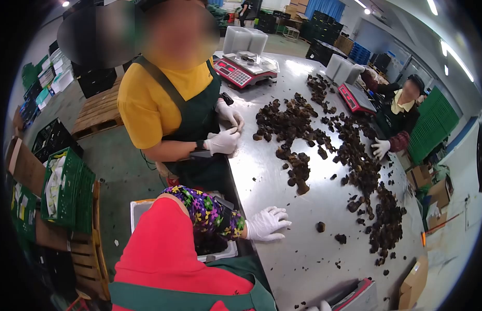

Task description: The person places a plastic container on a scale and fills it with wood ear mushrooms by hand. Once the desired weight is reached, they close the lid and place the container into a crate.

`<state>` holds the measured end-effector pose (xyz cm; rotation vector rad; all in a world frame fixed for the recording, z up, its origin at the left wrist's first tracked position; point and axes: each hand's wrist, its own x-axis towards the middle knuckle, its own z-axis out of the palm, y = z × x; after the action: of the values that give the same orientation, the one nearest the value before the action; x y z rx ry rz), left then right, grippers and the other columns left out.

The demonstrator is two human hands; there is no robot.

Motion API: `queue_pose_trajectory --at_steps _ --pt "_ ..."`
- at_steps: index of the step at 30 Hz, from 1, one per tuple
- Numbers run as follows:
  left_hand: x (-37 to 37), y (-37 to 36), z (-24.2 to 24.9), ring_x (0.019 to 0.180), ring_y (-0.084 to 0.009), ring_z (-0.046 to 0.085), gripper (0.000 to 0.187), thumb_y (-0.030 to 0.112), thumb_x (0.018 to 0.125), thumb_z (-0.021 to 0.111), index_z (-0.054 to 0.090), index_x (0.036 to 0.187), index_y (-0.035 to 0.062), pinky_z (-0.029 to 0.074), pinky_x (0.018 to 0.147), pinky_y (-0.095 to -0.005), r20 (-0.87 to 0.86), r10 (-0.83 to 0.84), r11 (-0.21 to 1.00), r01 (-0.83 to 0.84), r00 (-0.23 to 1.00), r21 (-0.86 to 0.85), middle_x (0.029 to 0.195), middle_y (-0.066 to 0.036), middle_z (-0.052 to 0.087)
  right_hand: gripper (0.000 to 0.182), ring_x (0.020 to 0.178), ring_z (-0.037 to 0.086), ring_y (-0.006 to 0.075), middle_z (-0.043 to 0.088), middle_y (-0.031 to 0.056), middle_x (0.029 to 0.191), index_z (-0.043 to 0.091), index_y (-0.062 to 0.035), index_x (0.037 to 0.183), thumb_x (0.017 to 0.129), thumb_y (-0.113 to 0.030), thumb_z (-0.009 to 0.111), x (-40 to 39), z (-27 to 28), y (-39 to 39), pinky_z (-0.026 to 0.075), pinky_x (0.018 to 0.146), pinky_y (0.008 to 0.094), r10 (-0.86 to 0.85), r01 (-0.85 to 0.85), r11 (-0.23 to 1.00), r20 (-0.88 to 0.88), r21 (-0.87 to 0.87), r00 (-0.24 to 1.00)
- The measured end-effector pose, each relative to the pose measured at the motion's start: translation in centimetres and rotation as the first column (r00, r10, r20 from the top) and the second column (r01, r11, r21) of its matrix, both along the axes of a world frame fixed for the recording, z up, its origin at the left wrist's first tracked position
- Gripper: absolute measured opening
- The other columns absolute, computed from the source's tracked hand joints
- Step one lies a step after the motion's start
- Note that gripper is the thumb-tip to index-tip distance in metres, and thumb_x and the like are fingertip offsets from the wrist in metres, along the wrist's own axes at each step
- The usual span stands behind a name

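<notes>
My left hand (268, 224), in a white glove below a flowered sleeve, lies palm down at the near edge of the steel table (303, 243). Its fingers are stretched out and hold nothing. Two small dark brown pieces (320, 227) lie to the right of its fingertips. Of my right hand (320, 307), only white-gloved fingertips show at the bottom edge, beside a red-edged scale (355, 296); their grip is hidden. Farther over, heaps of dark, wrinkled pieces like dried mushrooms (386, 223) spread across the steel.
At the table's left side a co-worker in yellow (142, 98) holds gloved hands (225, 139) close together. Another person's gloved hand (381, 149) rests by the heap at the far right. Two red scales (241, 72) stand farther back. A cardboard box (413, 282) sits lower right.
</notes>
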<state>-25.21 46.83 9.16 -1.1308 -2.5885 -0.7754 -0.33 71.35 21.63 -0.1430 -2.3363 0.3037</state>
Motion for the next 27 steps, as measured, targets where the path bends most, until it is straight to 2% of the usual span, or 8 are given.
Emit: queue_pose_trajectory --at_steps 2,3,7,15,19,21,25,27 --pt "-0.1 0.1 -0.2 0.128 -0.0376 0.049 0.049 0.042 0.090 0.063 0.059 0.126 0.0087 0.040 0.106 -0.0498 -0.015 -0.003 1.000 0.003 1.000 -0.003 0.126 -0.015 0.055 0.018 0.093 0.063 0.0368 0.065 0.0200 0.101 0.067 0.0013 0.105 0.088 -0.005 0.064 0.0 -3.5 -1.2 0.052 0.085 0.0431 0.052 -0.048 0.993 0.040 -0.104 0.998" --pt "-0.1 0.1 -0.2 0.128 -0.0377 0.049 0.049 0.042 0.090 0.063 0.059 0.126 0.0087 0.040 0.106 -0.0497 -0.032 0.014 1.000 -0.014 0.999 -0.004 0.126 -0.016 0.055 0.025 0.099 0.062 0.0354 0.065 0.0179 0.105 0.066 -0.0016 0.111 0.086 -0.003 0.066 -2.3 -7.9 -1.4 0.050 0.091 0.0434 0.192 -0.187 0.981 0.192 -0.045 0.962" --pt "0.2 -0.2 0.5 0.128 -0.0388 0.048 0.048 0.041 0.091 0.062 0.059 0.126 0.0084 0.040 0.106 -0.0500 -0.019 0.014 1.000 -0.014 1.000 0.005 0.128 -0.017 0.055 0.030 0.103 0.062 0.0341 0.066 0.0155 0.108 0.066 -0.0044 0.113 0.083 -0.001 0.068 -1.8 -10.5 -1.4 0.049 0.093 0.0436 0.257 -0.244 0.966 0.240 -0.082 0.936" --pt "-0.2 -0.2 -0.2 0.122 -0.0398 0.050 0.047 0.039 0.088 0.063 0.059 0.123 0.0077 0.039 0.103 -0.0491 -0.037 0.002 0.997 0.000 0.999 0.076 0.121 -0.017 0.058 0.029 0.111 0.054 0.0347 0.059 0.0156 0.114 0.064 -0.0028 0.110 0.081 -0.002 0.065 2.6 -9.7 -0.1 0.042 0.098 0.0455 -0.022 0.070 0.986 0.300 -0.151 0.954" --pt "0.1 0.1 -0.2 0.112 -0.0361 0.055 0.044 0.034 0.086 0.066 0.062 0.122 0.0082 0.042 0.099 -0.0472 -0.050 0.107 0.983 -0.098 0.993 0.156 0.117 -0.016 0.061 0.029 0.111 0.054 0.0362 0.059 0.0171 0.114 0.063 -0.0014 0.111 0.082 0.000 0.063 3.4 -9.0 0.1 0.044 0.099 0.0451 -0.090 0.146 0.974 0.294 -0.173 0.952" --pt "1.0 0.5 -0.2 0.115 -0.0358 0.054 0.044 0.031 0.086 0.069 0.060 0.124 0.0104 0.044 0.097 -0.0459 0.075 0.174 0.962 -0.186 0.982 0.202 0.113 -0.014 0.060 0.029 0.111 0.055 0.0363 0.060 0.0172 0.115 0.063 -0.0014 0.112 0.082 0.000 0.063 3.7 -8.8 0.1 0.045 0.098 0.0455 -0.060 0.121 0.976 0.309 -0.181 0.949" --pt "-0.6 -0.4 4.3 0.104 -0.0376 0.058 0.040 0.028 0.086 0.068 0.062 0.122 0.0112 0.047 0.090 -0.0458 0.142 -0.132 0.989 0.120 0.981 0.089 0.109 -0.016 0.061 0.030 0.109 0.057 0.0349 0.061 0.0159 0.114 0.064 -0.0035 0.110 0.080 -0.001 0.065 4.5 -7.0 0.8 0.046 0.097 0.0456 0.038 -0.001 0.994 0.341 -0.108 0.939" --pt "-2.5 -1.1 7.8 0.102 -0.0353 0.061 0.041 0.029 0.082 0.070 0.065 0.119 0.0103 0.047 0.092 -0.0442 0.067 -0.135 0.991 0.134 0.989 0.021 0.106 -0.015 0.064 0.031 0.109 0.057 0.0345 0.060 0.0150 0.114 0.064 -0.0047 0.109 0.079 -0.001 0.065 5.6 -4.7 2.3 0.046 0.096 0.0459 -0.034 0.049 0.998 0.339 -0.038 0.940"
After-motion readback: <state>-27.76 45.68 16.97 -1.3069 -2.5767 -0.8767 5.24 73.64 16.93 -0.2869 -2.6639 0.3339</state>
